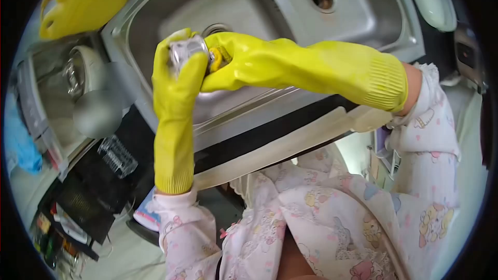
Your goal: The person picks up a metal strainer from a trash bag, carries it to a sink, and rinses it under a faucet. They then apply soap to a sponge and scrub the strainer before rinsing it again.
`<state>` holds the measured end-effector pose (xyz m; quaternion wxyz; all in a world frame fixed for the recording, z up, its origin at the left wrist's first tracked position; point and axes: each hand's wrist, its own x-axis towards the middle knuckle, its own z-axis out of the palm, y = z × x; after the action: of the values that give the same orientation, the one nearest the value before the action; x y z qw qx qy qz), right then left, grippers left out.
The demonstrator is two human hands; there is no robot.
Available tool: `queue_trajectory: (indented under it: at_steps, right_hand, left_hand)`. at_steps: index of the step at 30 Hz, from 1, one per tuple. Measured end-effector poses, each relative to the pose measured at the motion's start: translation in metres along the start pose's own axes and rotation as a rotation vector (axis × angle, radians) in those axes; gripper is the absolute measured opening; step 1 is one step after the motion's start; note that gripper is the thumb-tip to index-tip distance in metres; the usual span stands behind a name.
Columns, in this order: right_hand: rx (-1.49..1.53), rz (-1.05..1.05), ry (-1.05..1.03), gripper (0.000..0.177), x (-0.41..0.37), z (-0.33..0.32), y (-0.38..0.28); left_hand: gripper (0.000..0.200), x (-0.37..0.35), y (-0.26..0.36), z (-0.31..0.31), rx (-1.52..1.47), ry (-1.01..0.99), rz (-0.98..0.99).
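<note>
Glass (187, 49), clear and wet, is held above the steel sink (249, 0) by the left hand (179, 79), whose gloved fingers are closed around its side. The right hand (236, 62) is pressed to its mouth, fingers bunched narrowly on what seems a small scrubbing pad (219, 58), so the scrubbing of the inside is judged to be the step in hand. For the next move a firm hold is called for, since wet rubber can slip on it.
</note>
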<state>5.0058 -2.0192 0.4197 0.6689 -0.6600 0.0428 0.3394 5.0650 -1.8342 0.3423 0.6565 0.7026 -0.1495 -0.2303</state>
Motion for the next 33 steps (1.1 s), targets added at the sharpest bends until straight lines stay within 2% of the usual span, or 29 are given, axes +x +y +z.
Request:
queue_trajectory:
  at_steps: [1, 3, 5, 7, 8, 9, 10, 11, 13, 14, 16, 17, 18, 19, 20, 21, 22, 23, 25, 27, 29, 30, 33]
  right_hand:
    - [0.049, -0.059, 0.105, 0.025, -0.004, 0.003, 0.013]
    - [0.022, -0.056, 0.145, 0.025, -0.008, -0.006, 0.042]
    - [-0.008, -0.062, 0.163, 0.027, -0.019, -0.021, 0.056]
    - [0.171, -0.153, 0.360, 0.027, -0.035, -0.034, 0.065]
    - [0.160, -0.148, 0.352, 0.027, -0.041, -0.041, 0.070]
    - [0.313, -0.124, 0.400, 0.028, -0.045, -0.051, 0.076]
    - [0.466, -0.098, 0.445, 0.029, -0.048, -0.061, 0.082]
    - [0.458, -0.095, 0.437, 0.029, -0.048, -0.073, 0.093]
    - [0.438, -0.110, 0.592, 0.036, -0.049, -0.096, 0.122]
    - [0.436, -0.110, 0.586, 0.036, -0.048, -0.102, 0.136]
    - [-0.170, -0.146, 0.538, 0.045, -0.044, -0.110, 0.154]
    - [-0.171, -0.154, 0.529, 0.045, -0.046, -0.105, 0.148]
    - [-0.549, 0.130, 0.512, 0.048, -0.051, -0.094, 0.140]
    - [-0.922, 0.417, 0.478, 0.050, -0.053, -0.088, 0.135]
    - [-0.923, 0.403, 0.467, 0.050, -0.053, -0.091, 0.144]
    - [-1.056, 0.433, 0.407, 0.052, -0.054, -0.098, 0.158]
    - [-1.189, 0.460, 0.347, 0.054, -0.051, -0.102, 0.170]
    - [-1.192, 0.444, 0.340, 0.054, -0.047, -0.103, 0.157]
    - [-1.150, 0.205, 0.538, 0.051, -0.047, -0.108, 0.115]
    - [-1.316, -0.081, 0.943, 0.043, -0.027, -0.122, 0.094]
    - [-1.477, -0.073, 1.062, 0.036, -0.016, -0.108, 0.032]
    - [-1.479, -0.079, 1.060, 0.036, -0.011, -0.107, 0.026]
    - [-1.658, 0.133, 0.871, 0.029, 0.013, -0.120, 0.014]
  left_hand:
    - [0.039, 0.000, 0.003, 0.006, 0.034, -0.041, 0.023]
    - [0.043, -0.001, 0.006, 0.016, 0.030, -0.088, 0.004]
    - [0.044, -0.002, 0.016, 0.030, -0.042, -0.146, -0.175]
    - [0.043, 0.004, 0.012, 0.039, -0.072, -0.163, -0.182]
    - [0.043, 0.009, 0.010, 0.040, -0.004, -0.163, -0.271]
    - [0.043, 0.012, 0.008, 0.041, 0.064, -0.161, -0.360]
    - [0.048, 0.013, 0.008, 0.044, 0.106, -0.084, -0.375]
    - [0.048, 0.015, 0.003, 0.038, 0.100, -0.073, -0.375]
    - [0.046, 0.016, -0.011, 0.017, -0.290, -0.095, -0.486]
    - [0.055, 0.016, -0.013, 0.011, -0.322, -0.063, -0.547]
    - [0.057, 0.014, 0.000, 0.013, -0.416, -0.029, -0.608]
    - [0.060, 0.014, 0.005, 0.013, -0.511, -0.001, -0.669]
    - [0.065, 0.015, 0.001, 0.008, -0.623, -0.100, -0.682]
    - [0.065, 0.015, 0.000, 0.008, -0.620, -0.087, -0.679]
    - [0.067, 0.014, -0.001, 0.008, -0.743, -0.122, -0.722]
    - [0.069, 0.013, -0.001, 0.007, -0.865, -0.158, -0.760]
    - [0.071, 0.013, -0.004, 0.004, -0.939, -0.212, -0.753]
    - [0.071, 0.013, -0.003, 0.003, -0.934, -0.196, -0.745]
    - [0.072, 0.012, -0.001, 0.004, -1.058, -0.212, -0.748]
    - [0.072, 0.012, -0.008, 0.001, -1.076, -0.241, -0.710]
    - [0.071, 0.012, -0.008, 0.004, -1.153, -0.319, -0.691]
    - [0.069, 0.010, -0.004, 0.009, -1.104, -0.244, -0.696]
    - [0.067, 0.009, -0.006, 0.015, -1.091, -0.261, -0.690]
